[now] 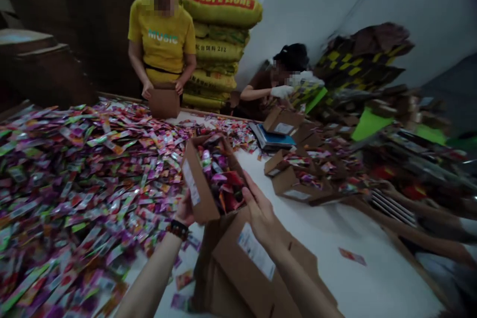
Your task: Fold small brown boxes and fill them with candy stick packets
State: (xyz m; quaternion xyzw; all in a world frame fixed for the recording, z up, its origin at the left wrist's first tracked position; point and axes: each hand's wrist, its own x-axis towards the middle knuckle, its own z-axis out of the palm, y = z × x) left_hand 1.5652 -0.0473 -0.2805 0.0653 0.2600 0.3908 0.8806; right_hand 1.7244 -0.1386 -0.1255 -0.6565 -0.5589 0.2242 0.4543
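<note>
A brown cardboard box (pixel 203 203) full of small shiny packets (pixel 223 174) is held up between my two hands, its top uncovered and tilted toward me. My left hand (pixel 185 208), with a beaded bracelet at the wrist, grips the box's near left side; some of its fingers are hidden by the box. My right hand (pixel 259 206) presses against the right side, thumb at the rim. Below the box, flattened cardboard boxes (pixel 246 263) with a white label lie stacked on the white table (pixel 298 228).
A large heap of wrapped packets (pixel 85 174) covers the left of the table. Filled boxes (pixel 301 186) stand at the right, near one loose packet (pixel 352 256). Across the table, a person in yellow (pixel 162 35) holds a box; another person wears white gloves (pixel 282 91). Yellow sacks (pixel 219 49) are stacked behind.
</note>
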